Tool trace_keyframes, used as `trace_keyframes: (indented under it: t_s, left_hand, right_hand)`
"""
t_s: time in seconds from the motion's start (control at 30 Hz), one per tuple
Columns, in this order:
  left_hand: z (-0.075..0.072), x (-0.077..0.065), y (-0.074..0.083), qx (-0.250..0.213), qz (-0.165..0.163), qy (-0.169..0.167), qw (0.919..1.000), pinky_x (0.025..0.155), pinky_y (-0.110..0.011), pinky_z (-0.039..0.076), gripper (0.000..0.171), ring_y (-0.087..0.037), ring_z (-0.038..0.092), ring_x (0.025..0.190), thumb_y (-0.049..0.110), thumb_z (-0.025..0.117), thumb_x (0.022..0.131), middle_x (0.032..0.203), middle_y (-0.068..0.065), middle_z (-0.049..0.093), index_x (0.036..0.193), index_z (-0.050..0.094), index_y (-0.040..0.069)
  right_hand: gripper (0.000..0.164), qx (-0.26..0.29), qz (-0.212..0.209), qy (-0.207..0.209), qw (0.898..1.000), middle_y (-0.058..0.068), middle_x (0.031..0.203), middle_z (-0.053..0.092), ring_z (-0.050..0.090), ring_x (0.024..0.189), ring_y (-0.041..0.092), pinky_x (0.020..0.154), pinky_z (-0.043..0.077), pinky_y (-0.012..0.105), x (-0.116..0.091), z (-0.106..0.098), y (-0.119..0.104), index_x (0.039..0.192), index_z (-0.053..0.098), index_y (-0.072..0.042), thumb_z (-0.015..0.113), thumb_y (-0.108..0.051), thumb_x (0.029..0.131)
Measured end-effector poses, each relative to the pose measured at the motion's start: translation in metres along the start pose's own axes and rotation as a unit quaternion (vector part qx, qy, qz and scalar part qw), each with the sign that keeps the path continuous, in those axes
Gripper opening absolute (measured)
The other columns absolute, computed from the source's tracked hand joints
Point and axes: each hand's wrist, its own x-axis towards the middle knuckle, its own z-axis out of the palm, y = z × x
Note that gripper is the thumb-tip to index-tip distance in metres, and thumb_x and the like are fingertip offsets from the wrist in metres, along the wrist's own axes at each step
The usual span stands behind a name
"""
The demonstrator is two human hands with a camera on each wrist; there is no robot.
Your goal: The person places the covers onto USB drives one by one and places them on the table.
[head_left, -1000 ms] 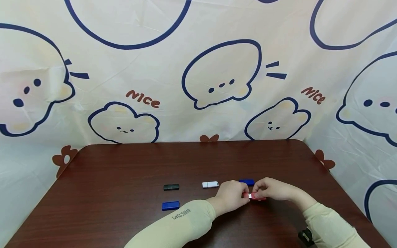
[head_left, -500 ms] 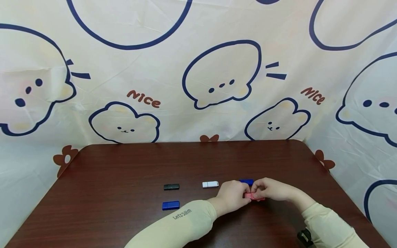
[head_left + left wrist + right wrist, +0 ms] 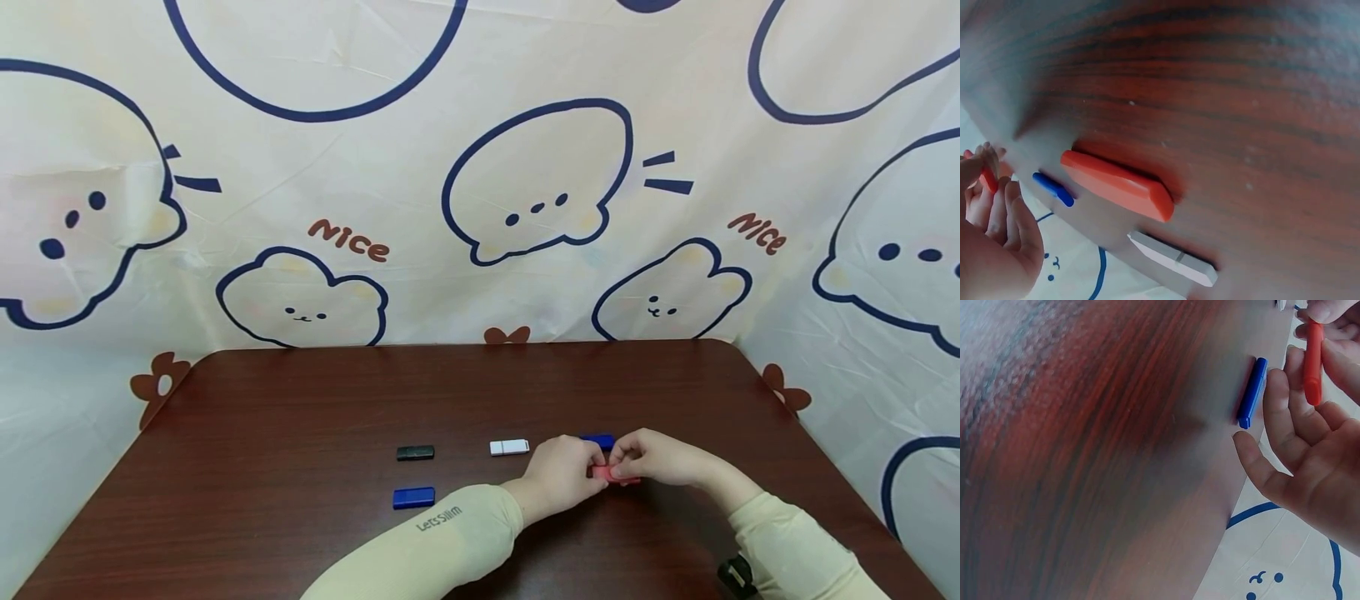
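Observation:
Both hands meet over the right half of the table around a small red USB stick [image 3: 602,473], held just off the surface. My left hand [image 3: 562,473] pinches its left end, while my right hand [image 3: 660,458] grips the other end between thumb and finger. In the right wrist view the red stick [image 3: 1314,365] shows edge-on, with the right hand's other fingers [image 3: 1282,419] spread below. No metal plug shows. Behind the hands lies a blue USB stick [image 3: 598,442], partly covered in the head view. A second red USB stick [image 3: 1119,184] rests on the table in the left wrist view.
A white USB stick [image 3: 509,447] lies left of the hands. Farther left are a black USB stick [image 3: 416,452] and another blue USB stick [image 3: 413,497]. The brown table [image 3: 300,400] meets a printed curtain [image 3: 420,300] at its back edge.
A second ago a metal plug showed between the two red parts; the hands have drawn slightly together, the parts now meet and the plug is covered. The other sticks have not moved.

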Motion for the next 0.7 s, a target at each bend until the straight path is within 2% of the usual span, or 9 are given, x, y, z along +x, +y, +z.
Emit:
trace_keyframes:
  t_s: [0.07, 0.13, 0.23, 0.37, 0.43, 0.5, 0.7]
  left_hand:
    - [-0.0004, -0.0001, -0.0007, -0.06, -0.014, -0.008, 0.9981, 0.057, -0.009, 0.041, 0.011, 0.005, 0.054, 0.063, 0.023, 0.073, 0.08, 0.075, 0.007, 0.069, 0.086, 0.071, 0.014]
    - [-0.0019, -0.0003, -0.0013, -0.135, -0.034, -0.013, 0.9901, 0.058, -0.009, 0.042, 0.01, 0.004, 0.055, 0.063, 0.017, 0.073, 0.079, 0.075, 0.003, 0.07, 0.085, 0.072, 0.009]
    - [-0.0037, 0.0002, -0.0022, -0.237, -0.075, -0.016, 0.9684, 0.057, -0.011, 0.044, 0.007, 0.003, 0.054, 0.061, 0.009, 0.071, 0.079, 0.074, -0.002, 0.07, 0.085, 0.072, 0.004]
    - [-0.0052, 0.0004, -0.0019, -0.321, -0.127, -0.017, 0.9383, 0.054, -0.014, 0.044, 0.008, 0.003, 0.053, 0.058, 0.004, 0.07, 0.078, 0.072, -0.005, 0.07, 0.085, 0.072, 0.0]
    - [-0.006, 0.0, -0.0012, -0.341, -0.145, -0.017, 0.9286, 0.053, -0.015, 0.045, 0.008, 0.001, 0.054, 0.057, 0.003, 0.07, 0.077, 0.071, -0.006, 0.07, 0.084, 0.072, -0.001]
    - [-0.0067, -0.0007, -0.0004, -0.346, -0.159, -0.019, 0.9244, 0.053, -0.015, 0.044, 0.009, 0.0, 0.055, 0.056, 0.005, 0.071, 0.077, 0.069, -0.008, 0.07, 0.084, 0.072, -0.001]
    - [-0.0085, -0.0025, 0.0011, -0.328, -0.182, -0.038, 0.9263, 0.05, -0.017, 0.043, 0.013, -0.006, 0.062, 0.056, 0.013, 0.07, 0.081, 0.068, -0.008, 0.071, 0.083, 0.073, 0.0]
  right_hand:
    - [0.019, -0.003, -0.003, -0.001, 1.0, 0.0, 0.07, 0.057, 0.05, 0.062, 0.005, 0.058, 0.044, 0.024, -0.0004, -0.0004, 0.0001, 0.087, 0.063, 0.005, 0.061, -0.014, 0.089]
    - [0.019, -0.008, -0.003, 0.0, 1.0, -0.001, 0.07, 0.057, 0.05, 0.063, 0.005, 0.058, 0.044, 0.024, -0.001, -0.001, 0.0006, 0.088, 0.064, 0.005, 0.061, -0.014, 0.089]
    - [0.019, -0.019, 0.003, 0.005, 1.0, -0.002, 0.07, 0.057, 0.051, 0.064, 0.006, 0.06, 0.045, 0.025, -0.0014, -0.002, 0.001, 0.088, 0.064, 0.003, 0.062, -0.015, 0.089]
    - [0.019, -0.027, 0.009, 0.009, 1.0, -0.001, 0.071, 0.057, 0.052, 0.065, 0.007, 0.061, 0.045, 0.026, -0.0012, -0.0029, 0.0011, 0.089, 0.065, 0.001, 0.062, -0.018, 0.088]
    - [0.019, -0.028, 0.008, 0.008, 1.0, 0.0, 0.071, 0.057, 0.052, 0.065, 0.007, 0.061, 0.046, 0.026, -0.001, -0.0033, 0.0013, 0.089, 0.066, 0.001, 0.062, -0.018, 0.088]
    - [0.019, -0.026, 0.007, 0.008, 1.0, 0.0, 0.072, 0.057, 0.052, 0.065, 0.008, 0.061, 0.046, 0.026, -0.0008, -0.0037, 0.0019, 0.09, 0.065, 0.001, 0.062, -0.018, 0.088]
    - [0.019, -0.016, 0.001, 0.013, 1.0, 0.001, 0.072, 0.058, 0.053, 0.065, 0.008, 0.061, 0.046, 0.027, 0.0, -0.0044, 0.0039, 0.09, 0.065, 0.001, 0.062, -0.018, 0.089]
